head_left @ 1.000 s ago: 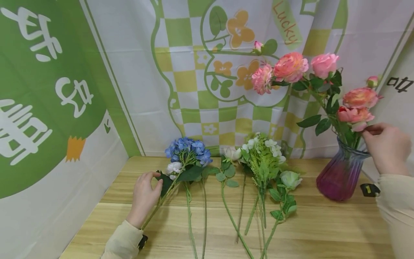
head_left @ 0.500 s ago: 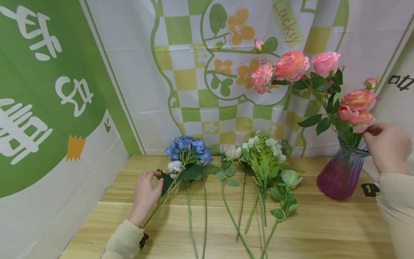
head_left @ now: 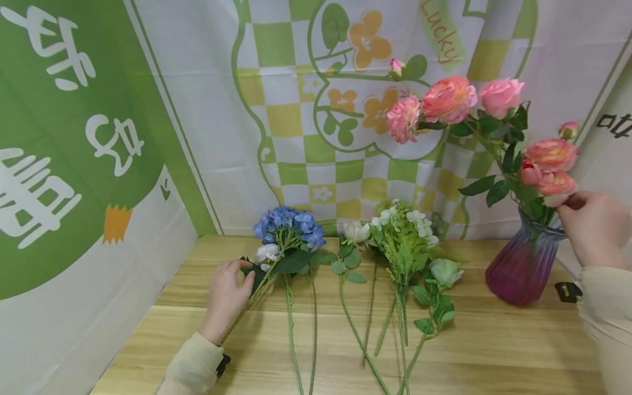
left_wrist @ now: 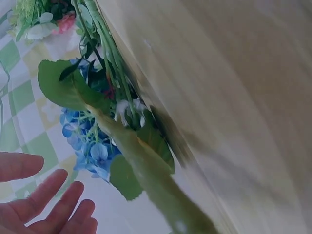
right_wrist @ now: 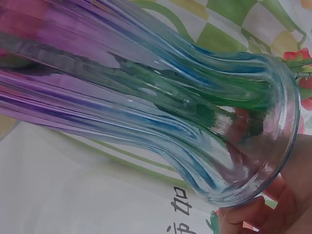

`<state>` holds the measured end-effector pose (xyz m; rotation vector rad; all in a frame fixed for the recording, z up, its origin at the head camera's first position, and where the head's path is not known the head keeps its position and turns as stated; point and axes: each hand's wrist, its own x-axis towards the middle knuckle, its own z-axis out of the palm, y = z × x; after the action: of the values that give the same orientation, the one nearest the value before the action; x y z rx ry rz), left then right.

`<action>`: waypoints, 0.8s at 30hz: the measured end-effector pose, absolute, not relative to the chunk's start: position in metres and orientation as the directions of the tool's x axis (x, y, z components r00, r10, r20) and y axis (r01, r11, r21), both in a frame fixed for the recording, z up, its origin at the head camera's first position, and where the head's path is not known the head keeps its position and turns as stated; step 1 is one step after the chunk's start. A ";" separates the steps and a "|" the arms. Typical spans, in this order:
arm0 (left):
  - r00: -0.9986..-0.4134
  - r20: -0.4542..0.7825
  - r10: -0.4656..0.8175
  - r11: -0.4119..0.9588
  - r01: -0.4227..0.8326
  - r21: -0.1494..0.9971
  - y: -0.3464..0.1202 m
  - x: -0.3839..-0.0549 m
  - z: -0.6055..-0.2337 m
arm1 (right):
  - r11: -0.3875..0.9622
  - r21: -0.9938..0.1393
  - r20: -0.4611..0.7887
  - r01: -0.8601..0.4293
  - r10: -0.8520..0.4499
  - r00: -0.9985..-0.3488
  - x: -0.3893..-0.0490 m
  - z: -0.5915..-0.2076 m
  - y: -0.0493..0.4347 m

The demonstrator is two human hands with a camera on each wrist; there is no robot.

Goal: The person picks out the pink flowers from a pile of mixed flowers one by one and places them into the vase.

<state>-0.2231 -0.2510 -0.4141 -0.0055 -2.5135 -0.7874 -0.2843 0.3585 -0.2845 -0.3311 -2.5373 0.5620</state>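
Observation:
In the head view, my right hand (head_left: pixel 597 227) pinches the lowest coral-pink flower (head_left: pixel 557 182) just above the vase's mouth. The ribbed glass vase (head_left: pixel 518 269), blue at the top and purple-pink below, stands upright and bears several pink blooms on leafy stems. Its clear rim (right_wrist: pixel 292 112) crosses the right wrist view, with curled fingers (right_wrist: pixel 248 212) behind and below it. My left hand (head_left: pixel 227 299) lies by the stem of a blue hydrangea (head_left: pixel 286 225) at the left. Its fingers (left_wrist: pixel 48 195) are spread and loose in the left wrist view, apart from the thick stem (left_wrist: pixel 156 180).
Several artificial stems lie on the wooden table (head_left: pixel 237 362): a pale rose (head_left: pixel 353 233), a white-flowered green spray (head_left: pixel 402 247) and a light green rose (head_left: pixel 446 272). A small black object (head_left: pixel 568 292) sits right of the vase. A printed cloth (head_left: pixel 321 120) hangs behind.
The lowest coral-pink flower in my right hand has turned a little and shifted slightly right. My left hand stays in nearly the same place; the whole head view has shifted slightly.

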 end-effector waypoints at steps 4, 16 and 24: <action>-0.871 0.477 -0.118 0.829 0.178 0.530 -0.243 -0.226 -0.414 | 0.872 -0.474 0.438 0.120 0.353 -0.827 -0.282 -0.286 0.357; -0.862 0.506 -0.035 0.846 0.245 0.474 -0.223 -0.236 -0.417 | 0.748 -0.625 0.409 0.222 0.556 -0.724 -0.263 -0.274 0.325; -0.888 0.460 0.000 0.842 0.248 0.479 -0.200 -0.245 -0.414 | 0.805 -0.593 0.654 -0.021 0.466 -0.596 -0.244 -0.285 0.292</action>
<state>-0.2447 -0.1997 -0.4136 -0.1837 -2.5693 -0.7529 -0.2440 0.2923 -0.2851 -0.3282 -2.1137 0.7070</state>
